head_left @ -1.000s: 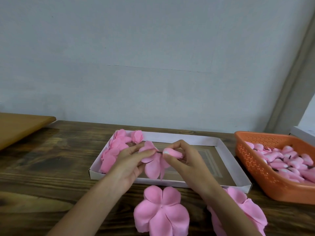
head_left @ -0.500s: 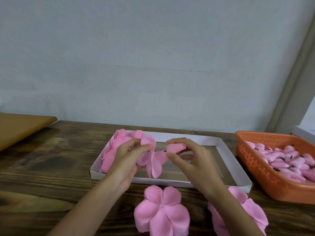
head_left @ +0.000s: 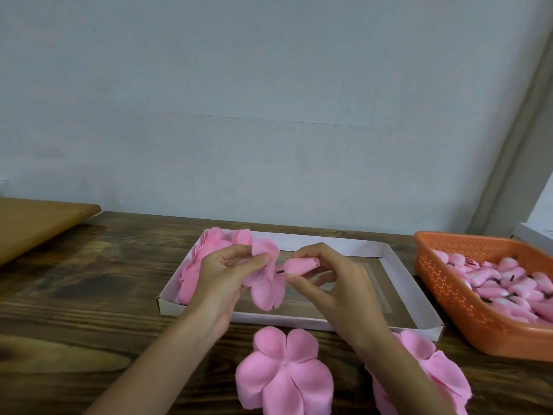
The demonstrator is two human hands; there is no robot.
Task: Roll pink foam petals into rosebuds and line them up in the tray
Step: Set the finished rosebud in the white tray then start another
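Note:
My left hand (head_left: 223,272) pinches a pink foam petal piece (head_left: 264,280) above the white cardboard tray (head_left: 419,298). My right hand (head_left: 332,283) pinches a small rolled pink bud core (head_left: 300,265) with a dark stem end pointing at the petal piece. Several finished pink rosebuds (head_left: 206,250) lie in the tray's left end, partly hidden by my left hand. A flat five-petal foam piece (head_left: 284,375) lies on the table in front of the tray. Another petal stack (head_left: 431,366) lies under my right forearm.
An orange plastic basket (head_left: 443,283) holding several pink bud cores (head_left: 508,280) stands at the right. A lighter wooden board (head_left: 36,223) sits at the far left. The dark wooden table (head_left: 89,295) ends at a grey wall.
Both hands rose slightly over the tray. The bud core and the petal piece came apart a little, and the petal piece now hangs folded from my left fingers.

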